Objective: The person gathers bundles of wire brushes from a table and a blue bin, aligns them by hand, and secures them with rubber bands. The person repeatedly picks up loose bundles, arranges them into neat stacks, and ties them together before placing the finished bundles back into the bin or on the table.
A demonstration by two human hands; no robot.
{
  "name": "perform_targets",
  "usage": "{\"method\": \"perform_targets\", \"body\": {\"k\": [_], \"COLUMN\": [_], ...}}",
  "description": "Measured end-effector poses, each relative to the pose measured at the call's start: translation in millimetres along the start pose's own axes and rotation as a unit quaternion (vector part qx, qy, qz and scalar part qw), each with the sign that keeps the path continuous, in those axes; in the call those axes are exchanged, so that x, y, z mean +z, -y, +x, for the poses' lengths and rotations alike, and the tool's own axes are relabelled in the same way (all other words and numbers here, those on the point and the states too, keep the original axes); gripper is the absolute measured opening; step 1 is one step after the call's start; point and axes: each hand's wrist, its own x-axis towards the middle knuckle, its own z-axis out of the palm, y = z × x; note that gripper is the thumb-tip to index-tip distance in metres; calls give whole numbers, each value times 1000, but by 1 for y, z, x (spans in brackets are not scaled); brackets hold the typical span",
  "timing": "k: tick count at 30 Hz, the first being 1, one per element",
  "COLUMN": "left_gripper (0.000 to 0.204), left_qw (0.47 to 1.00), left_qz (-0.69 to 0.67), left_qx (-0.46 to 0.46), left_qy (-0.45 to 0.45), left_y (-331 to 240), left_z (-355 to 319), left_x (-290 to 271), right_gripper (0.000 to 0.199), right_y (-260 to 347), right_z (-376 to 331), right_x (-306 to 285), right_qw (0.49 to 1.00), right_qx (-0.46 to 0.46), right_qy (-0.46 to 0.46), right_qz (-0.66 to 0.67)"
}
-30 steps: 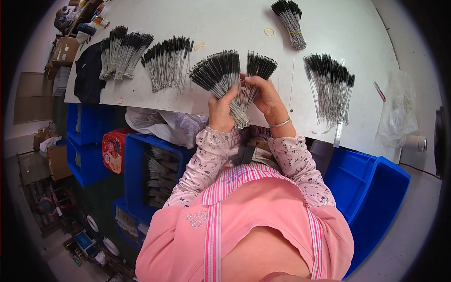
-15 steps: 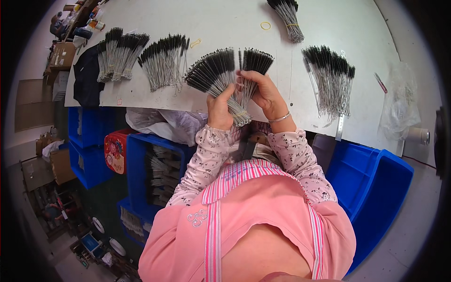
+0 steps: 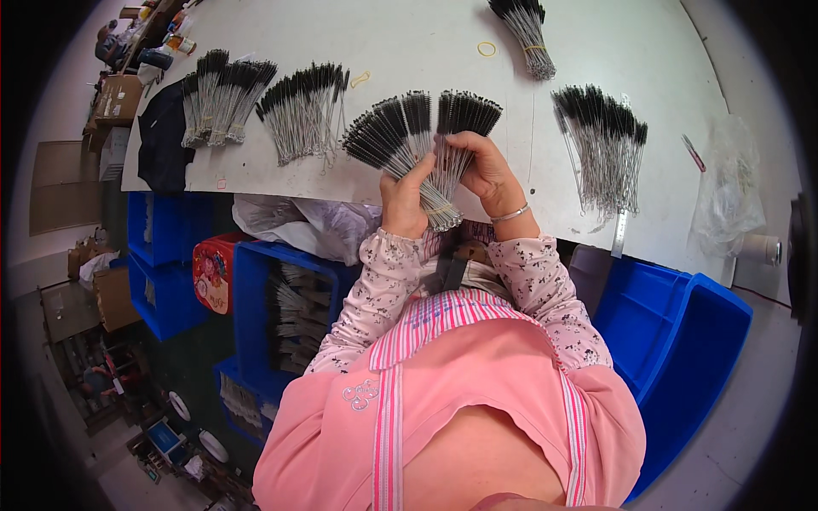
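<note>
Between my hands a bundle of black-bristled wire brushes (image 3: 388, 134) is fanned out, its looped wire ends gathered by a yellow rubber band near the table's front edge. My left hand (image 3: 406, 198) is closed round the left part of the fan, thumb across the wire stems. On the right, my right hand (image 3: 487, 170) pinches the other part of the same bundle below the bristles. A narrow gap parts the two groups of bristles. Some of my fingers are hidden behind the stems.
Loose brushes lie on the white table (image 3: 409, 43) at left (image 3: 300, 119) and right (image 3: 601, 153). Banded bundles (image 3: 223, 102) sit farther left, another (image 3: 528, 43) at the back. A steel ruler (image 3: 620, 232), a plastic bag (image 3: 724, 187) and blue crates (image 3: 682, 341) are nearby.
The left part of the fan has split into more groups, with brushes shifted toward the gap. Both hands keep their hold, and the whole view has moved slightly.
</note>
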Motion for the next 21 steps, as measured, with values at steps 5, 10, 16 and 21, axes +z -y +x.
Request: {"method": "perform_targets", "body": {"k": [5, 10, 16, 21], "left_gripper": [18, 16, 14, 15], "left_qw": [1000, 999, 997, 1000], "left_qz": [18, 12, 65, -2], "left_qx": [19, 30, 26, 27], "left_qy": [10, -9, 10, -8], "left_y": [-1, 4, 0, 3], "left_z": [3, 5, 1, 4], "left_x": [-2, -4, -1, -3], "right_gripper": [16, 15, 19, 22], "right_y": [-2, -4, -4, 1], "right_z": [1, 4, 2, 3], "right_x": [-9, -7, 2, -6], "right_qw": [998, 997, 999, 999], "right_qx": [24, 9, -5, 20], "right_qy": [-9, 14, -2, 10], "right_qz": [57, 77, 49, 48]}}
